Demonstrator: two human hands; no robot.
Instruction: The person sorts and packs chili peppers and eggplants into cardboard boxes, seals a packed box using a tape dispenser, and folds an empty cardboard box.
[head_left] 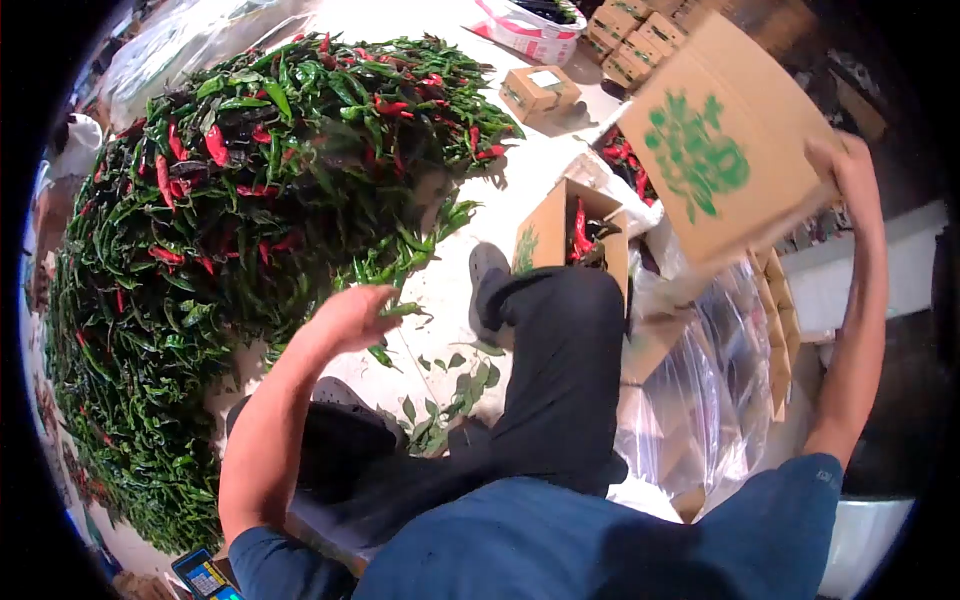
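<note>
Right hand [848,170]: fingers clamped on the edge of a carton [690,150] printed with a green plant, held up and tilted, right of an open carton [540,238] with red peppers [580,232] in it. Left hand [350,318]: fingers curled at the edge of the pepper heap [170,330], a green pepper [408,310] at the tips; gripped or merely close, cannot tell.

Handling, my judgement: a one-sided hold lets the carton swing, so a firm pinch and slow wrist suit it; lower edge best kept clear of the clear plastic [690,390]. Peppers bruise and snap; a light touch on the left.

Ground: pale floor [455,265], brightly lit, loose leaves [455,395] scattered between the legs. Farther off, a small box [540,92], a pink-and-white basket [520,38], stacked boxes [630,45]. Far right dim, detail lost.
</note>
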